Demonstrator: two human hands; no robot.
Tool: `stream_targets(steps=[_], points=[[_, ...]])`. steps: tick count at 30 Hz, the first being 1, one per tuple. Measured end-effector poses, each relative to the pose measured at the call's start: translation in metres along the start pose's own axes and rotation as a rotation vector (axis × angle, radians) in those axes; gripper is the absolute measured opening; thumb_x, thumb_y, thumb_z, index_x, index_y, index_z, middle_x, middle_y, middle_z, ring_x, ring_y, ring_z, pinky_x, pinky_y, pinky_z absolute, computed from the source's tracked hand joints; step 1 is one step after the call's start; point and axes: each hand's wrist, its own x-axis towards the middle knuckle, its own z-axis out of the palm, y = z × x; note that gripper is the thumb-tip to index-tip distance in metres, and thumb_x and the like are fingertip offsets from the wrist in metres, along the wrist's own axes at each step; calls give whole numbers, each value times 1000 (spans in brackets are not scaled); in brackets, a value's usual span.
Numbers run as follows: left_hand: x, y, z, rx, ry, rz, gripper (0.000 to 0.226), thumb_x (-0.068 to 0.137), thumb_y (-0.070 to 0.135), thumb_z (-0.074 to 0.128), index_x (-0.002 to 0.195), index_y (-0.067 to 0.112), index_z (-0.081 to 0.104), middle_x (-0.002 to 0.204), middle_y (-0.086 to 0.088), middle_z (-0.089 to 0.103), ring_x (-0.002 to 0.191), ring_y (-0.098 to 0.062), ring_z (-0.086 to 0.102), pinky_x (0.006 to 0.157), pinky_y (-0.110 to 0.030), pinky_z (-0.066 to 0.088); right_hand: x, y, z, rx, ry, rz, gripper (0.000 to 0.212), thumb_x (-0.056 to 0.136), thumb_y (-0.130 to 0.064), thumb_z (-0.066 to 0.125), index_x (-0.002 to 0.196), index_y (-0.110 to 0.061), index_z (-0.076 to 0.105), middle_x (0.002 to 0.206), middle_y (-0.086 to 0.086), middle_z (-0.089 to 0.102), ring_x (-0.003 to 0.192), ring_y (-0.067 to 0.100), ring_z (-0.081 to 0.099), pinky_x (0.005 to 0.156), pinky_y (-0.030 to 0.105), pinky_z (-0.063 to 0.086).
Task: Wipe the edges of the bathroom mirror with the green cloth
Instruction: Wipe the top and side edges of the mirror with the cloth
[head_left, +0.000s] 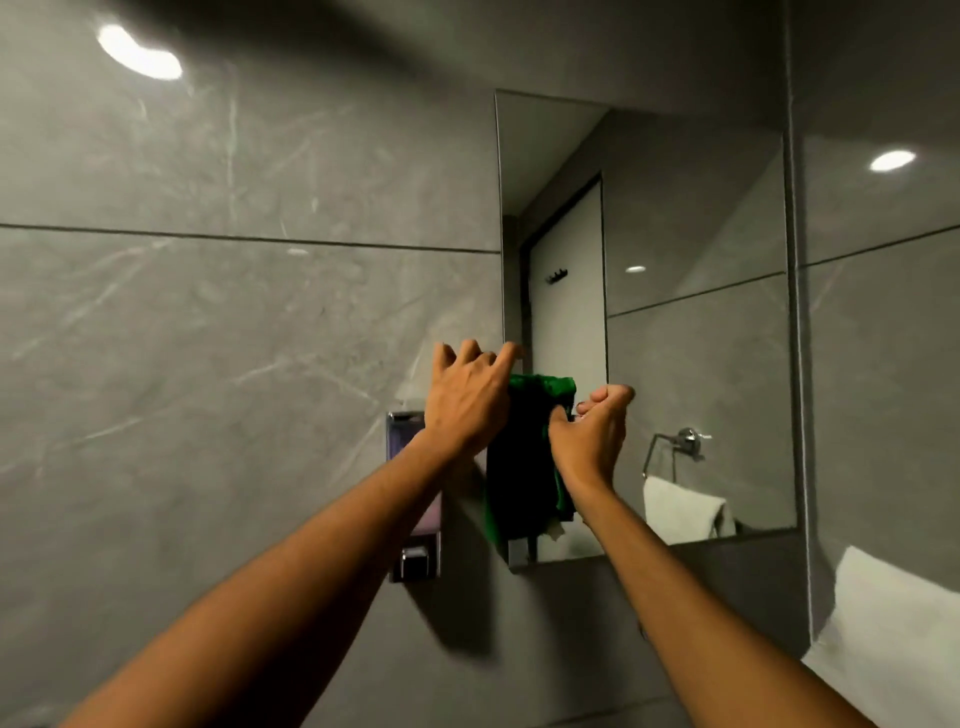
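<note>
- At the left edge of the tall frameless rectangular wall mirror (696, 291), low down, both hands are raised with the crumpled green cloth (524, 457) hanging between them in front of the glass.
- The left hand (467, 400) has its fingers (470, 353) curled over the top of the cloth against the mirror's edge; it seems to be pinning or gripping the cloth there, though the hold itself is hidden behind the hand.
- The right hand (592, 436), just right of that edge, is clenched around a bunch of the cloth near its top.
- Risk: most of the cloth dangles loose below the hands. If it stays bunched, I judge only a small patch would meet the edge, leaving streaks or missed stretches.
- Risk: the mirror's edge looks bare and thin. Fingers run along it with the cloth slipping aside could rub on raw glass, so the cloth should wrap the edge first.
- Risk: the rectangular wall-mounted soap dispenser with a chrome button (415, 519) sits just left of the mirror, behind the left forearm. A downward stroke could knock it or press its button.
- Risk: the top of the mirror is well above the hands; reaching up there may weaken the hold and let the cloth drop.
- Risk: bare fingertips resting on the glass beside the edge could leave fresh smears.
</note>
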Motion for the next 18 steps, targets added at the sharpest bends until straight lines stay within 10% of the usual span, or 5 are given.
stream_targets(steps=[4,8,11,18], points=[[14,-7,6,45,-35,-19,52,85,24,56,133,19,35,95,-5,71,95,-25,49,74,-34,19,-18,14,13,-114,-44,-200,17,80,-5,59,90,-11,48,104,10,46,81,14,53,60,4,34],[22,-34,-1,-147,-94,66,61,77,45,56,132,26,36,106,-1,69,104,-22,47,80,-35,26,-43,45,30,-301,-332,-177,66,83,-11,57,141,-20,27,147,16,31,125,30,46,98,34,47],[31,-66,-10,-247,9,80,63,71,62,40,123,29,50,116,-1,62,111,-21,45,86,-38,31,-41,56,42,-476,-297,-229,75,86,-24,48,147,-27,3,154,19,25,138,39,30,114,51,27],[68,-113,-7,201,102,106,60,83,54,33,128,19,53,141,-20,50,127,-38,49,104,-47,26,12,27,73,-580,-213,-395,64,89,-57,2,144,-25,-11,157,19,11,146,35,6,115,45,-7]])
